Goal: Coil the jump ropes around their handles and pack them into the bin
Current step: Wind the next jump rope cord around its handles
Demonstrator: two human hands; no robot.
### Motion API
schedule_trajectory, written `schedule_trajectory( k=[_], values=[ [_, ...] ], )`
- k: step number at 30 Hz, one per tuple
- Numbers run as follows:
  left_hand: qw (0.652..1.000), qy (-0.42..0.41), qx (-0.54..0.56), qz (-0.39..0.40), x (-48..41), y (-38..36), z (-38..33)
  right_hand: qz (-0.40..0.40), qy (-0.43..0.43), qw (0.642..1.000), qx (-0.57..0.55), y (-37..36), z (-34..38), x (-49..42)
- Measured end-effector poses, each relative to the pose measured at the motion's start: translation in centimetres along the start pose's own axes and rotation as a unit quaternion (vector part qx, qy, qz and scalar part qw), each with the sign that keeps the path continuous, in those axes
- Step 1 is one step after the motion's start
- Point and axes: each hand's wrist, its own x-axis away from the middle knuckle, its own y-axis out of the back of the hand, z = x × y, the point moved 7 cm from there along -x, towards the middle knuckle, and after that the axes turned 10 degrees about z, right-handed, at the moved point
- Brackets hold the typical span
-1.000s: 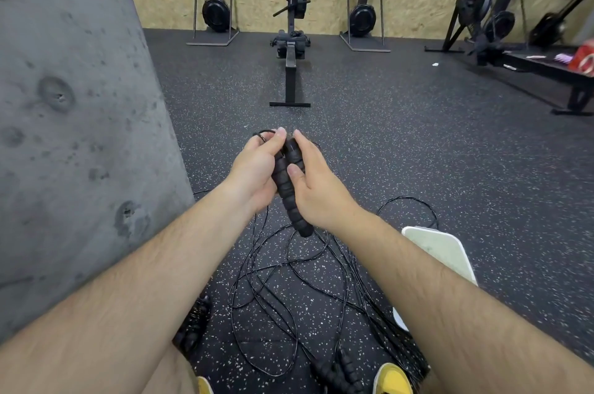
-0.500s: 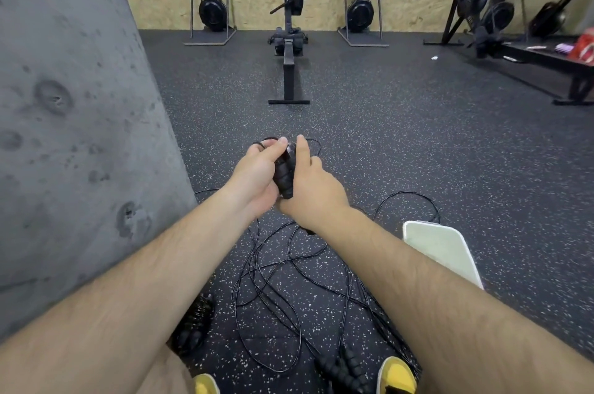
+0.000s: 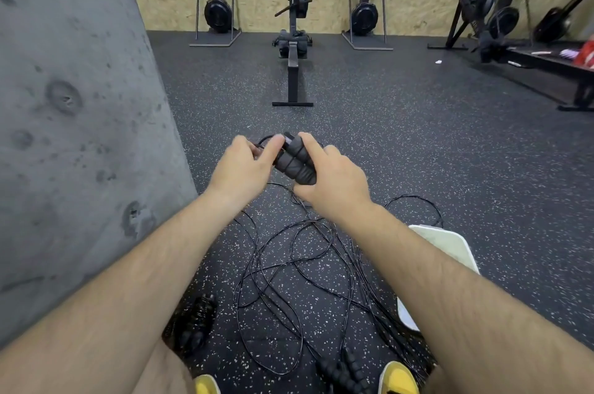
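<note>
Three handle pairs are showing: held handle pair (image 3: pixel 294 165), left floor pair (image 3: pixel 197 323), near floor pair (image 3: pixel 342 371). One white bin (image 3: pixel 450 245) and one rowing machine (image 3: pixel 293 49) are standing nearby.

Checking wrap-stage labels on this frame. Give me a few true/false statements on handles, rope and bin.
1. The right hand grips the paired black handles. True.
2. The handles are bare. False: a few turns of rope cross them.
3. The bin sits left of the handles. False: the bin is on the right, partly behind the right forearm.
4. On the floor below the handles lies a tangle of loose rope. True.
</note>
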Motion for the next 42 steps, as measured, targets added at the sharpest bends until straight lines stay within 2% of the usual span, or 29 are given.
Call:
schedule_trajectory(
  k=[2, 3, 5, 6, 8, 10, 14, 18, 21, 23, 25, 27, 29, 31, 33, 36, 40, 42],
  values=[
    [0.971, -0.164, -0.155, -0.083, 1.0, 1.5, -2.2, 0.011, 0.016, 0.999, 0.029, 0.4, -0.4, -0.3],
    [0.946, -0.252, -0.192, -0.073, 1.5, 1.4, -3.3, 0.014, 0.03, 0.998, 0.044, 0.6, -0.5, -0.4],
    [0.885, -0.392, -0.252, 0.015, 1.9, -0.2, -4.2, 0.02, 0.068, 0.996, 0.058, 0.8, -0.2, -0.4],
    [0.855, -0.425, -0.291, 0.051, 2.0, -1.3, -4.1, 0.024, 0.084, 0.995, 0.054, 0.8, -0.1, -0.3],
    [0.829, -0.431, -0.347, 0.079, 1.8, -2.6, -3.7, 0.029, 0.103, 0.994, 0.028, 1.1, -0.1, -0.2],
    [0.823, -0.429, -0.366, 0.058, 1.8, -2.7, -3.7, 0.028, 0.11, 0.993, 0.017, 1.4, 0.1, -0.2],
    [0.796, -0.467, -0.385, 0.014, 2.6, -2.4, -4.6, 0.008, 0.144, 0.988, 0.064, 2.0, 0.8, 0.1],
    [0.838, -0.435, -0.323, 0.067, 2.4, -2.4, -4.3, -0.045, 0.172, 0.979, 0.096, 1.9, 1.2, 0.4],
    [0.859, -0.402, -0.306, 0.079, 2.1, -1.6, -4.0, -0.113, 0.165, 0.975, 0.099, 2.5, 1.4, 0.6],
    [0.866, -0.39, -0.305, 0.063, 1.8, -0.6, -4.1, -0.116, 0.097, 0.988, 0.021, 3.2, 0.4, 0.5],
    [0.869, -0.377, -0.318, 0.047, 1.5, 0.5, -4.0, -0.079, 0.007, 0.987, -0.142, 2.6, -1.2, 0.4],
    [0.866, -0.363, -0.34, 0.049, 1.3, 0.9, -3.4, -0.033, -0.031, 0.952, -0.304, 0.8, -1.5, 0.6],
    [0.868, -0.349, -0.348, 0.06, 1.2, 1.1, -2.6, 0.027, -0.065, 0.891, -0.449, -1.9, -1.3, 0.5],
    [0.879, -0.337, -0.332, 0.059, 1.1, 1.8, -2.1, 0.067, -0.091, 0.833, -0.541, -4.2, -0.5, 0.2],
    [0.896, -0.32, -0.305, 0.042, 1.0, 3.2, -1.9, 0.079, -0.105, 0.82, -0.557, -5.7, 0.1, -0.5],
    [0.907, -0.312, -0.28, 0.034, 1.2, 4.6, -1.7, 0.098, -0.069, 0.856, -0.502, -6.3, 2.3, -1.1],
    [0.914, -0.313, -0.255, 0.042, 1.8, 4.7, -1.4, 0.234, 0.024, 0.863, -0.447, -8.6, 7.4, -0.1],
    [0.914, -0.322, -0.245, 0.039, 2.1, 4.6, -1.7, 0.269, 0.055, 0.863, -0.425, -9.7, 9.7, 0.5]
  ],
)
